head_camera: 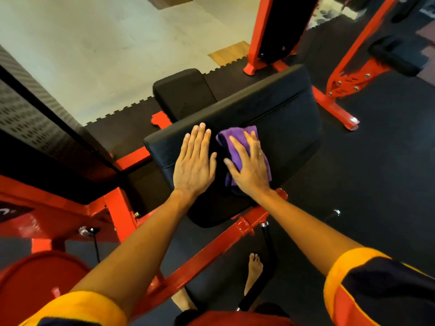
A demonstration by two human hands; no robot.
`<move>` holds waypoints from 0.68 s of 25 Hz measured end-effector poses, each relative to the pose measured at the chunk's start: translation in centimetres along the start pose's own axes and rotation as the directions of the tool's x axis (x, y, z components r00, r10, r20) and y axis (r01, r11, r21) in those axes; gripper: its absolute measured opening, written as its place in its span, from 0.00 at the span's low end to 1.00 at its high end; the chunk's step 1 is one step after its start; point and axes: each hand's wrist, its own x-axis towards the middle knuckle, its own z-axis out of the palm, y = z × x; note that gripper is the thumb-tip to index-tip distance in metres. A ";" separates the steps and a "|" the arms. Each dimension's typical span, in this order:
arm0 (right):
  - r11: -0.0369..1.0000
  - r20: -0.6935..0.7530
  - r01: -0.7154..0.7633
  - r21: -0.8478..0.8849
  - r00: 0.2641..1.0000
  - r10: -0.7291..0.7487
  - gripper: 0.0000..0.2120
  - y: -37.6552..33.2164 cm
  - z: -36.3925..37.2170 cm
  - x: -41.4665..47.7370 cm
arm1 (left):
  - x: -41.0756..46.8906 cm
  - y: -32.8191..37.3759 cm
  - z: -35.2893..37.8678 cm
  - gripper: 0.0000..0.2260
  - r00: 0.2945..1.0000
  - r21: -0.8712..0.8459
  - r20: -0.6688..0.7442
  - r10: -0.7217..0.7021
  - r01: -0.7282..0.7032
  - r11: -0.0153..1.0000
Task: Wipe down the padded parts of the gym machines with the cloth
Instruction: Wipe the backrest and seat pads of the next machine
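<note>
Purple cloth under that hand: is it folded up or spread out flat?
Folded. The purple cloth is a compact wad with doubled edges, mostly covered by the right hand pressing flat on it, atop the black pad.

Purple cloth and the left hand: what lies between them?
Only a bare strip of the black pad, in the head view; the left hand lies flat beside the purple cloth.

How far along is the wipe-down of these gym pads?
Done: nothing tells a wiped pad apart. In hand: right hand presses the purple cloth on the big black pad, left hand flat beside it. Remaining: the small pad beyond and the far right pad.
</note>
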 end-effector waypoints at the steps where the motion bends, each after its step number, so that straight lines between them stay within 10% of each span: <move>1: 0.998 0.015 0.059 -0.030 0.998 -0.058 0.29 1.6 -0.3 0.3 | 0.3 0.4 -0.1 0.26 0.999 0.009 -0.008 -0.052 0.052 0.999; 6: 0.935 -0.141 -0.260 0.241 0.944 0.299 0.23 1.5 -0.6 7.8 | 0.2 0.8 0.5 0.27 0.995 0.160 -0.013 -0.102 0.103 0.982; 13: 0.964 0.031 0.264 0.025 0.964 -0.265 0.25 -1.0 -0.2 5.1 | 0.3 1.1 0.7 0.27 0.981 0.198 -0.064 -0.186 0.195 0.961; 17: 0.998 -0.134 0.028 0.065 0.991 -0.019 0.21 2.9 -1.9 8.9 | 0.3 1.1 0.6 0.27 0.981 0.198 -0.075 -0.178 0.190 0.962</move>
